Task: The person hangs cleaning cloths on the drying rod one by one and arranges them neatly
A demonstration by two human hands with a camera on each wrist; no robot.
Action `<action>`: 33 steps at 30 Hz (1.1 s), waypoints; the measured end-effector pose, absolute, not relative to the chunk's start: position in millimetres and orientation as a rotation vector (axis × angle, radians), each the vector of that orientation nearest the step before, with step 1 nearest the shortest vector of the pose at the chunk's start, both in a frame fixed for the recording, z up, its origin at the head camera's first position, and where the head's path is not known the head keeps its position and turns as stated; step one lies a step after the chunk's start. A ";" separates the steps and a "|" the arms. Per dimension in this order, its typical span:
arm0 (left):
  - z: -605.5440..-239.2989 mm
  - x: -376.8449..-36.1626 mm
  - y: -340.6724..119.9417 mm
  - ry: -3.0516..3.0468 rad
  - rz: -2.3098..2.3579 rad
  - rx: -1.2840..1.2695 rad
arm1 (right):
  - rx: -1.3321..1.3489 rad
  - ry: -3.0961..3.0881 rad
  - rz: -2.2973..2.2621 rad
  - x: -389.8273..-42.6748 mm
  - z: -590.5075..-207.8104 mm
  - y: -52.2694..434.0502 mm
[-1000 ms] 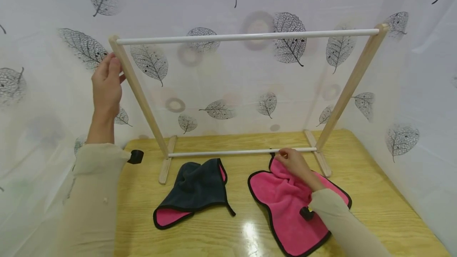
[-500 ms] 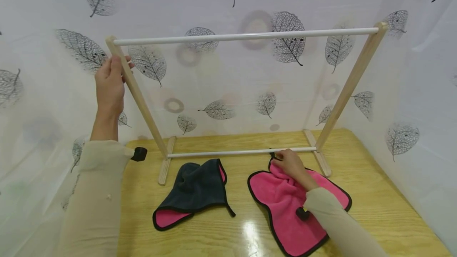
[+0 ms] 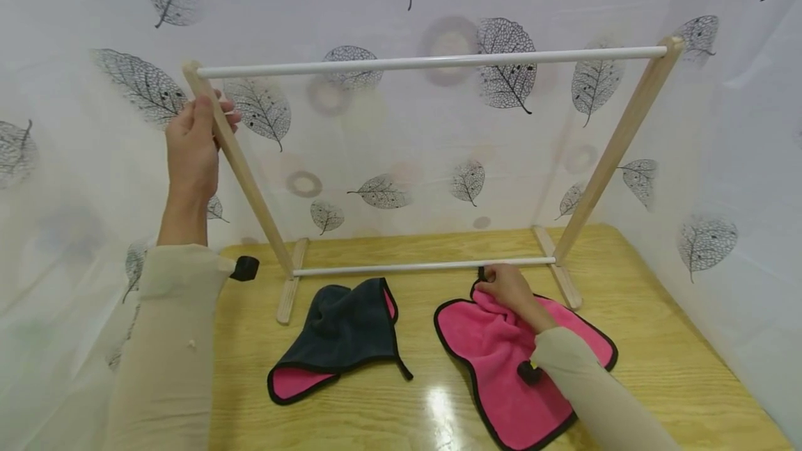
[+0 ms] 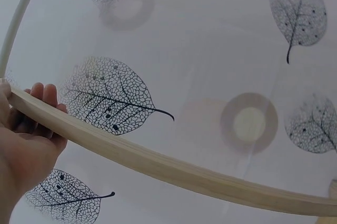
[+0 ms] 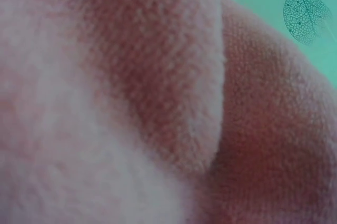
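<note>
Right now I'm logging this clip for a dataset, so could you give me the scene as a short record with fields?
left hand: grips the left wooden post of the drying rack near its top
right hand: pinches the top edge of the pink towel, just below the lower white rail
other cloth: dark grey towel with pink lining, lying untouched on the wooden table
top white rail: bare
</note>
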State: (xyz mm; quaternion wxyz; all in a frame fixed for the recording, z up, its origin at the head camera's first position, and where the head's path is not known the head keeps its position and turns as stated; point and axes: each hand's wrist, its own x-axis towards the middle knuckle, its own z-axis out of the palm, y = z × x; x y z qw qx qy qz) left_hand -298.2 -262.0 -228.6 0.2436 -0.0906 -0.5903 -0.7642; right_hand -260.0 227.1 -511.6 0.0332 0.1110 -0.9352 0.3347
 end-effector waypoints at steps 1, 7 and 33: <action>-228.3 -297.9 -262.5 -1.611 -2.102 -0.245 | 0.338 -2.880 1.035 -260.0 -511.5 227.2; -228.0 -296.9 -265.6 -1.615 -2.148 -0.245 | 0.354 -2.874 1.073 -257.4 -509.3 227.3; -231.6 -301.1 -264.7 -1.516 -2.194 -0.274 | 0.445 -2.814 1.100 -222.8 -453.8 256.1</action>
